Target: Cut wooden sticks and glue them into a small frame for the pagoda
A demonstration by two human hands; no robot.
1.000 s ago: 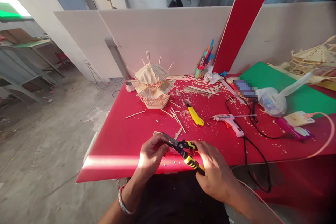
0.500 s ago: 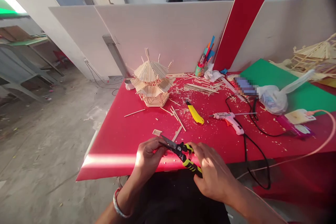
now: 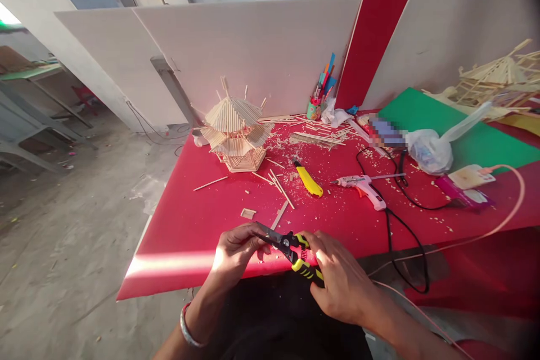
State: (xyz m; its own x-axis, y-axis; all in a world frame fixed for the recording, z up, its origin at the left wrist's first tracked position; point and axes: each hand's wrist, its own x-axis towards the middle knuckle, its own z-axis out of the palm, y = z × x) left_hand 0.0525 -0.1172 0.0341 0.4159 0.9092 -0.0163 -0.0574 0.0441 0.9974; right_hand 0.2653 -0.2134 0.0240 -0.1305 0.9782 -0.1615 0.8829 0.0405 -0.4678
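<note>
My right hand (image 3: pixel 342 281) grips the yellow-and-black handles of a pair of cutters (image 3: pixel 291 250) at the near edge of the red table (image 3: pixel 189 219). The cutter blades point left toward my left hand (image 3: pixel 236 250), whose fingers are pinched together at the blade tips on something too small to make out. A wooden-stick pavilion model (image 3: pixel 235 134) stands at the far left of the table. Loose sticks (image 3: pixel 279 185) and wood chips lie between it and my hands.
A yellow utility knife (image 3: pixel 309 180) and a white glue gun (image 3: pixel 363 187) with a black cord lie mid-table. A pen cup (image 3: pixel 315 107), a leaning red board (image 3: pixel 371 39), a plastic bag (image 3: pixel 428 149), a green sheet (image 3: pixel 464 135) and another stick model (image 3: pixel 498 76) are further back and right.
The view has shifted slightly, so everything sits a little further left in the frame. Both hands stay at the table's near edge with the cutters; the left fingers remain at the blades.
</note>
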